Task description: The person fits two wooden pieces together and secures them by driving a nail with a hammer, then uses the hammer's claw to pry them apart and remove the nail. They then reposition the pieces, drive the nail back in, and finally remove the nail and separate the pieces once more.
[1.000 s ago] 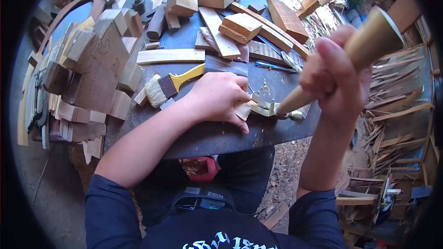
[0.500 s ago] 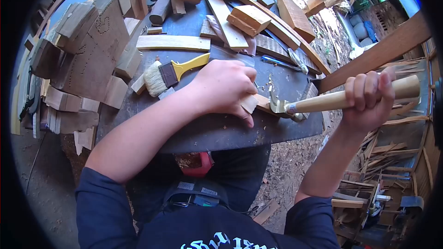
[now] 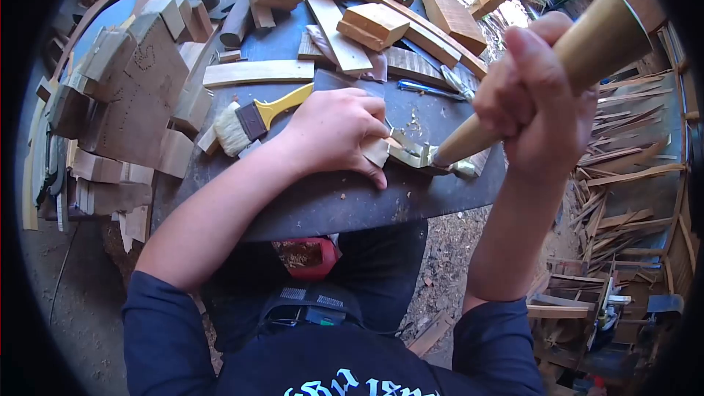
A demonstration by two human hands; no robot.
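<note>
My left hand (image 3: pixel 336 130) presses a small wooden piece (image 3: pixel 376 150) down on the dark tabletop, thumb on the near side and fingers curled over it. My right hand (image 3: pixel 543 99) is wrapped round the flared wooden handle (image 3: pixel 609 29) of a small adze. The adze's metal head (image 3: pixel 422 158) is low at the right end of the held wood, just right of my left fingers. Small chips lie behind it. A brush (image 3: pixel 253 121) with a yellow handle and pale bristles lies left of my left hand.
Several wood blocks (image 3: pixel 374 26) and strips crowd the back of the tabletop (image 3: pixel 308 202). A blue pen (image 3: pixel 429 89) lies behind the adze head. At the left stands a stack of shaped wood pieces (image 3: pixel 139 95). Wood offcuts (image 3: pixel 623 169) pile up at the right.
My right hand has risen and moved slightly left, tilting the adze handle more steeply. The adze head has shifted left, close to my left fingers. My left hand keeps its hold on the wood.
</note>
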